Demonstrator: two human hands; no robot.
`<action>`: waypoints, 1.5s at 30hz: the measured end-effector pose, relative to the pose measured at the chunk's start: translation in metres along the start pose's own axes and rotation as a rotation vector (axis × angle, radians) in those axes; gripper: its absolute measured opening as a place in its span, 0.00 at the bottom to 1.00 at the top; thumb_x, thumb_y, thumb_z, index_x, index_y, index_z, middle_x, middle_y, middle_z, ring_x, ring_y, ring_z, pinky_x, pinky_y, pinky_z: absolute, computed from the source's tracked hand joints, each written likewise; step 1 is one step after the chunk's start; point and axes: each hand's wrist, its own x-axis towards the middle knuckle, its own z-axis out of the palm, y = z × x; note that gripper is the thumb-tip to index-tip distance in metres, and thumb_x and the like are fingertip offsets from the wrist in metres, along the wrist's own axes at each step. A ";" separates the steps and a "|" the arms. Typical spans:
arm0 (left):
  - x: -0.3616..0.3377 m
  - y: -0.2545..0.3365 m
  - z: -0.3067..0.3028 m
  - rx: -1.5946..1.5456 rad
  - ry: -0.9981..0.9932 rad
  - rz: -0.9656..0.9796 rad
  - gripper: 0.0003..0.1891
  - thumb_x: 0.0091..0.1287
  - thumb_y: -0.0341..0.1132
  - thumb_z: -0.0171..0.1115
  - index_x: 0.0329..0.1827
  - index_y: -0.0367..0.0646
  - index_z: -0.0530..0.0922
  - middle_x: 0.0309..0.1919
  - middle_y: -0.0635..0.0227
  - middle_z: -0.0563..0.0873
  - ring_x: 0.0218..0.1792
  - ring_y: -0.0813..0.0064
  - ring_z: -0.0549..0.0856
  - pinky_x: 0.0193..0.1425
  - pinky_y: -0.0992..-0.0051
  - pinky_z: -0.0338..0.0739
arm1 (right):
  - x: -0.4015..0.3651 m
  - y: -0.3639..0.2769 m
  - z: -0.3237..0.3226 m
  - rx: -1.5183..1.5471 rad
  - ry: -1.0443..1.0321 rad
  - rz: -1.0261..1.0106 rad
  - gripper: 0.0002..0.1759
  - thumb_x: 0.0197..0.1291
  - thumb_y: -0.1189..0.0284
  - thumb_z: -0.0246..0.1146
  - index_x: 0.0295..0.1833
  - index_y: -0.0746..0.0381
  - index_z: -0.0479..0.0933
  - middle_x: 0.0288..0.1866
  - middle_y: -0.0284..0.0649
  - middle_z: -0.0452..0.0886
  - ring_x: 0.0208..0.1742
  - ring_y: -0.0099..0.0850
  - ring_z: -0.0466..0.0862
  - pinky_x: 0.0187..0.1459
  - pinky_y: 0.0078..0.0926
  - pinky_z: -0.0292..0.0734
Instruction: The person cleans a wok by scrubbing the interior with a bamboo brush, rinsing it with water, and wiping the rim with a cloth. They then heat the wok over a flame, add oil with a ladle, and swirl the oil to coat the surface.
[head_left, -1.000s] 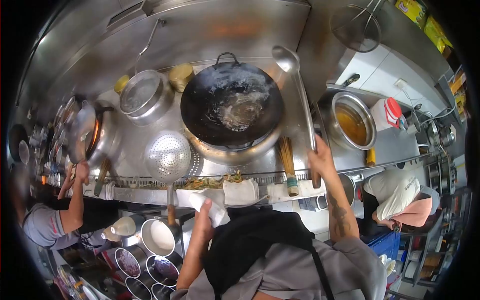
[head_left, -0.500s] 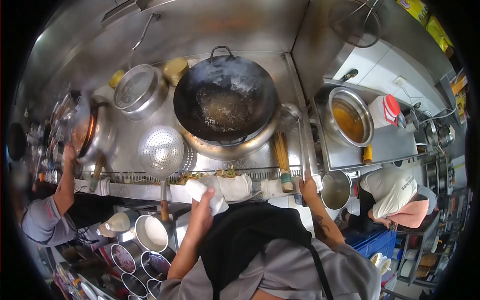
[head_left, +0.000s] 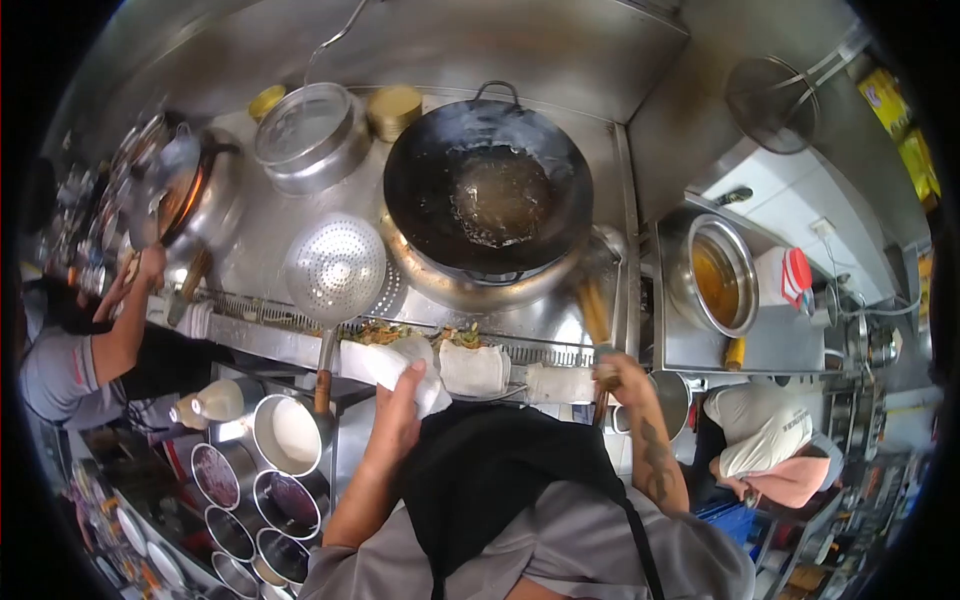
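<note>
My left hand (head_left: 398, 412) is closed around a folded white cloth (head_left: 432, 388) at the counter's front edge. My right hand (head_left: 626, 384) has its fingers round the lower end of a bamboo wok brush (head_left: 593, 312), whose bristles are blurred. In front of me a black wok (head_left: 430, 190) sits tilted on the burner ring (head_left: 435, 275), with some bubbling liquid (head_left: 505, 200) in its bottom. A ladle (head_left: 608, 240) lies along the wok's right side. To the left rests a large perforated skimmer (head_left: 337, 268), its wooden handle over the front edge.
Folded cloths (head_left: 474, 370) and food scraps (head_left: 380, 332) line the front gutter. A metal pot (head_left: 310, 150) stands back left; a bowl of brown oil (head_left: 717, 280) is on the right. One co-worker (head_left: 80, 350) works at the left wok; another person (head_left: 757, 430) bends at right.
The view has shifted, moving the wok rightward and up in the picture. My right hand has gone from the ladle handle area to the bamboo brush, which has moved. My left hand keeps the cloth.
</note>
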 end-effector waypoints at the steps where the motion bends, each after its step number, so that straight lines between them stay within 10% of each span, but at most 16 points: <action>1: 0.001 0.000 -0.007 0.001 0.030 0.019 0.22 0.64 0.33 0.62 0.59 0.36 0.68 0.48 0.64 0.78 0.48 0.71 0.78 0.53 0.71 0.74 | -0.028 -0.014 0.008 0.080 -0.025 -0.090 0.24 0.55 0.71 0.63 0.57 0.65 0.68 0.38 0.44 0.81 0.34 0.37 0.85 0.30 0.36 0.83; 6: 0.001 0.004 -0.019 -0.021 0.108 0.064 0.22 0.63 0.34 0.62 0.59 0.36 0.69 0.47 0.65 0.77 0.47 0.73 0.78 0.51 0.73 0.74 | -0.097 -0.118 0.058 -0.245 -0.114 -0.188 0.28 0.54 0.70 0.68 0.60 0.59 0.67 0.39 0.42 0.79 0.35 0.37 0.84 0.29 0.35 0.84; 9: -0.004 0.005 -0.026 0.003 0.079 0.058 0.23 0.64 0.34 0.62 0.60 0.35 0.69 0.48 0.65 0.77 0.47 0.73 0.78 0.51 0.73 0.73 | -0.088 -0.176 0.126 -1.145 0.076 -0.546 0.36 0.52 0.58 0.71 0.65 0.61 0.70 0.48 0.41 0.82 0.38 0.35 0.83 0.42 0.31 0.79; 11: -0.015 0.014 -0.025 0.008 0.078 0.091 0.24 0.64 0.34 0.62 0.61 0.36 0.68 0.48 0.65 0.77 0.48 0.73 0.77 0.52 0.73 0.73 | -0.074 -0.189 0.167 -1.469 0.062 -0.973 0.32 0.53 0.59 0.70 0.62 0.61 0.72 0.48 0.48 0.82 0.39 0.43 0.84 0.42 0.35 0.79; 16: -0.032 0.009 -0.049 -0.010 0.154 0.109 0.24 0.64 0.34 0.62 0.62 0.36 0.68 0.49 0.65 0.77 0.48 0.74 0.77 0.50 0.74 0.73 | -0.015 -0.187 0.283 -1.985 -0.142 -1.161 0.20 0.54 0.64 0.66 0.50 0.63 0.77 0.36 0.52 0.83 0.41 0.48 0.84 0.44 0.45 0.78; 21: -0.046 -0.006 -0.082 -0.082 0.282 0.078 0.26 0.62 0.35 0.65 0.62 0.38 0.68 0.46 0.62 0.79 0.41 0.73 0.80 0.44 0.73 0.76 | 0.056 -0.190 0.360 -1.658 -0.153 -0.649 0.17 0.58 0.61 0.63 0.44 0.64 0.78 0.32 0.54 0.83 0.35 0.45 0.85 0.39 0.43 0.80; 24: -0.056 -0.005 -0.099 -0.098 0.510 0.132 0.22 0.64 0.37 0.61 0.58 0.37 0.69 0.37 0.62 0.81 0.32 0.70 0.83 0.35 0.70 0.79 | 0.019 -0.174 0.307 -1.936 -0.333 -0.960 0.18 0.56 0.62 0.64 0.45 0.64 0.79 0.28 0.51 0.83 0.33 0.46 0.86 0.40 0.41 0.81; 31: -0.048 0.013 -0.091 -0.092 0.410 0.220 0.23 0.65 0.40 0.60 0.58 0.34 0.69 0.36 0.61 0.81 0.32 0.69 0.83 0.34 0.69 0.79 | 0.094 -0.225 0.304 -1.893 0.093 -0.635 0.16 0.49 0.63 0.66 0.32 0.68 0.82 0.27 0.54 0.83 0.33 0.47 0.86 0.37 0.40 0.80; 35: -0.033 0.010 -0.094 -0.118 0.375 0.214 0.23 0.65 0.39 0.60 0.59 0.36 0.68 0.37 0.61 0.81 0.33 0.69 0.83 0.34 0.69 0.79 | 0.035 -0.194 0.244 -1.980 -0.094 -0.628 0.22 0.50 0.62 0.66 0.51 0.60 0.79 0.43 0.53 0.84 0.46 0.47 0.84 0.50 0.42 0.78; 41: -0.049 0.026 -0.067 -0.110 0.309 0.126 0.29 0.61 0.35 0.66 0.64 0.36 0.66 0.45 0.60 0.78 0.39 0.69 0.81 0.40 0.70 0.79 | 0.072 -0.242 0.188 -2.085 0.406 -0.534 0.21 0.51 0.60 0.65 0.50 0.55 0.81 0.46 0.48 0.84 0.48 0.44 0.84 0.52 0.42 0.77; 45: -0.061 0.016 -0.086 0.019 0.341 0.132 0.26 0.64 0.38 0.62 0.63 0.39 0.67 0.42 0.63 0.80 0.38 0.69 0.82 0.41 0.68 0.79 | 0.031 -0.265 0.178 -2.030 0.240 -0.526 0.24 0.52 0.57 0.67 0.55 0.50 0.79 0.50 0.43 0.83 0.53 0.42 0.82 0.54 0.39 0.76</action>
